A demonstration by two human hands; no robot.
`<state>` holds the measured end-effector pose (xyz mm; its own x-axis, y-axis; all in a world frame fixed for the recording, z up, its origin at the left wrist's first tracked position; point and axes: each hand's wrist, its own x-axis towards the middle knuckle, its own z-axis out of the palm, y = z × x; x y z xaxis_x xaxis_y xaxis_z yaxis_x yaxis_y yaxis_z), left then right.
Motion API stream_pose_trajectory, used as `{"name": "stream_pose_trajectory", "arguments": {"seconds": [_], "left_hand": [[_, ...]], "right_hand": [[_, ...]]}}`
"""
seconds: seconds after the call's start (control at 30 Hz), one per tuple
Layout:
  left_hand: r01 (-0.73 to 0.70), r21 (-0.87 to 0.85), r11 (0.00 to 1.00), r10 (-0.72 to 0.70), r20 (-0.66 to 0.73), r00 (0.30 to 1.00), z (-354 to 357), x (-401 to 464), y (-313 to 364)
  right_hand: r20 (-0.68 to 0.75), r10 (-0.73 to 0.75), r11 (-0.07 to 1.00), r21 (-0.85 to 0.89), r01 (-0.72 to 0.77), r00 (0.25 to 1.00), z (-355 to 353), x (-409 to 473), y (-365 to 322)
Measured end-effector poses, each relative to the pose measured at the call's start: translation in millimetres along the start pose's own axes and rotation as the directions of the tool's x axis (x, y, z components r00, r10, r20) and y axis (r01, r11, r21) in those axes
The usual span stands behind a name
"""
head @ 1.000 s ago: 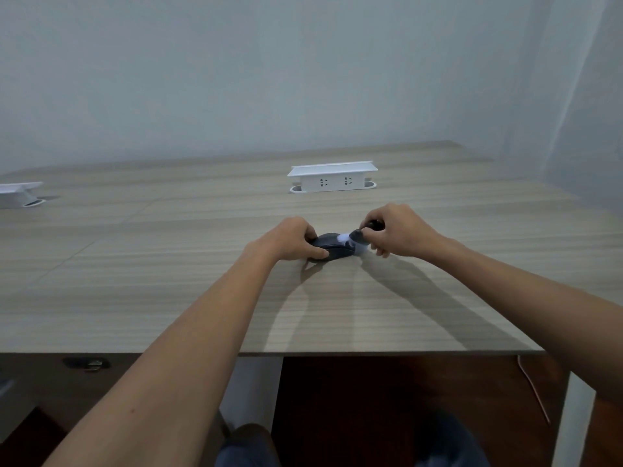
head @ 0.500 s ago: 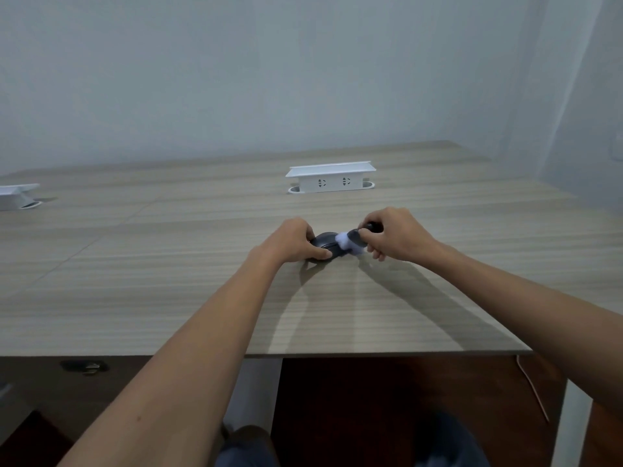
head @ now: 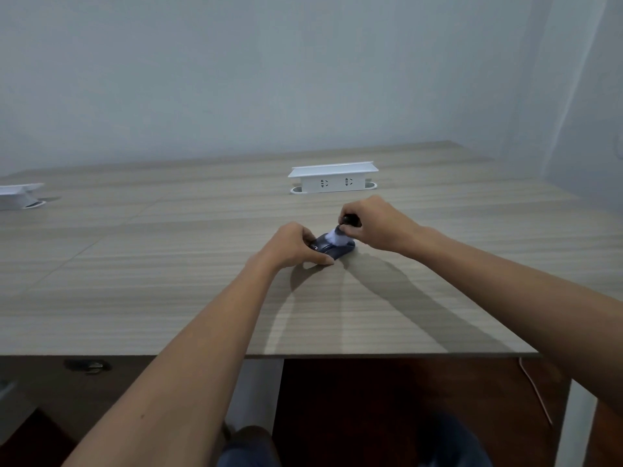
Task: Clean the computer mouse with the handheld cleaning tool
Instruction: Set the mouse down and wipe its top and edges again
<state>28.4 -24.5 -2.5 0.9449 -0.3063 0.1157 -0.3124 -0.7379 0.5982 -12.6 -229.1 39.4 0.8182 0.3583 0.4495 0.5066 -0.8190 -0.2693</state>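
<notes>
A dark computer mouse (head: 332,250) lies on the wooden table (head: 168,264), a little right of the middle. My left hand (head: 293,246) grips its left side and covers part of it. My right hand (head: 377,227) is closed around the dark handle of a small cleaning tool (head: 350,220). The tool's white tip (head: 335,236) rests on top of the mouse.
A white socket box (head: 333,178) stands on the table behind the hands. Another white box (head: 18,195) sits at the far left edge. The table's front edge (head: 303,355) runs below my forearms, with a white table leg (head: 259,392) and dark floor beneath.
The white tip has slid from the right end of the mouse leftwards onto its top. My right hand has tilted up slightly. My left hand keeps its hold.
</notes>
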Motion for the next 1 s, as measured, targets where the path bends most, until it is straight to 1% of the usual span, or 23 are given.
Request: {"name": "stream_pose_trajectory", "arguments": {"seconds": [0.13, 0.2, 0.27, 0.37, 0.43, 0.57, 0.7, 0.77, 0.83, 1.0], "left_hand": [[0.024, -0.009, 1.000, -0.024, 0.007, 1.000, -0.4, -1.6, 0.3], [0.028, -0.023, 0.999, -0.027, 0.009, 1.000, -0.7, -3.1, 0.2], [0.019, -0.018, 1.000, -0.019, 0.009, 1.000, -1.0, -3.8, 0.8], [0.014, -0.014, 1.000, -0.014, 0.005, 1.000, -0.5, -3.0, 1.5], [0.011, -0.011, 1.000, -0.011, 0.004, 1.000, -0.2, -2.3, 1.8], [0.007, 0.001, 1.000, -0.007, 0.010, 1.000, 0.4, -1.1, 2.2], [0.000, -0.011, 1.000, 0.000, 0.014, 1.000, 1.9, 0.4, 4.0], [0.013, -0.040, 0.999, -0.013, 0.013, 1.000, 2.0, -0.5, 4.0], [0.024, -0.058, 0.998, -0.023, 0.017, 1.000, 2.0, -1.2, 2.8], [0.023, -0.044, 0.999, -0.022, 0.025, 0.999, 0.7, -0.9, 3.6]], "right_hand": [[0.051, -0.093, 0.996, 0.018, 0.092, 0.994, 5.2, 3.5, -19.7], [0.075, -0.114, 0.993, -0.007, 0.115, 0.991, 6.7, 4.1, -23.1], [0.100, -0.100, 0.992, -0.066, 0.107, 0.990, 5.7, 6.4, -18.4], [0.124, -0.039, 0.982, -0.177, 0.060, 0.992, 0.6, 7.8, -5.6], [0.133, -0.002, 0.977, -0.212, 0.031, 0.991, -1.4, 5.5, 1.5], [0.069, 0.027, 0.991, -0.132, -0.018, 0.997, -0.5, -1.2, 7.4], [0.003, -0.044, 0.999, -0.028, 0.044, 0.999, 2.3, -2.9, -1.9], [0.011, -0.086, 0.996, 0.024, 0.086, 0.996, 4.3, -1.7, -9.8], [0.029, -0.091, 0.995, 0.034, 0.090, 0.995, 5.9, 0.2, -10.7], [0.025, 0.072, 0.996, -0.050, -0.071, 0.997, 3.3, -3.5, 18.8]]}}
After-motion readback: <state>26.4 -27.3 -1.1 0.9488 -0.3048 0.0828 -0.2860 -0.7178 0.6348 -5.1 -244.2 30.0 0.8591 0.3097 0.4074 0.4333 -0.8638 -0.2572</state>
